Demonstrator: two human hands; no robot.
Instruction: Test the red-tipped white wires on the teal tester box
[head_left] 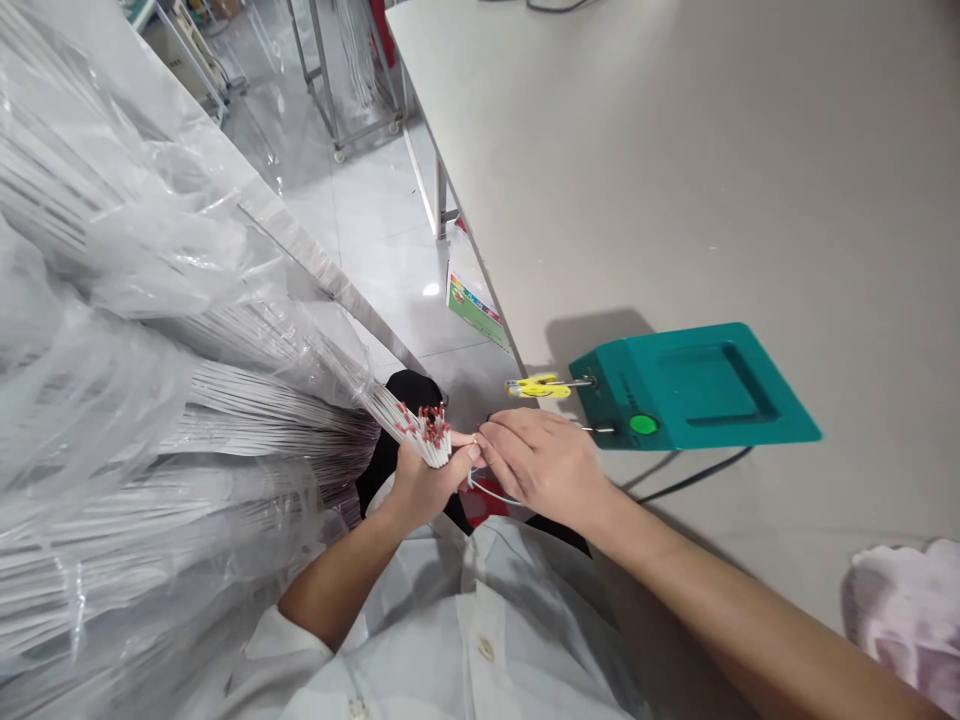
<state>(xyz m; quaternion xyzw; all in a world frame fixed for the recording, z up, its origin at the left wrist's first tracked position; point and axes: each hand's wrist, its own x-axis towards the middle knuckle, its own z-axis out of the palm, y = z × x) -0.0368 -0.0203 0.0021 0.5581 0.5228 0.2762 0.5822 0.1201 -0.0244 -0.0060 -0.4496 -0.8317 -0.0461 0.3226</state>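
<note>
My left hand (424,480) grips a bundle of thin white wires (420,432) with red-tipped ends; the bundle runs up and left into clear plastic wrapping. My right hand (540,462) pinches a single white wire (491,491) at the bundle's end, fingertips touching the left thumb. Just beyond the right hand sits a teal box-shaped machine (697,385) with a green button (643,424), two metal pins on its side and a yellow tag (538,387) on the upper pin.
Large bundles of white wires in clear plastic bags (150,330) fill the left side. The machine rests on a pale grey table (675,150); its black cable (690,475) trails toward me. A pinkish cloth (907,610) lies at the lower right. Tiled floor and metal rack legs (337,110) are behind.
</note>
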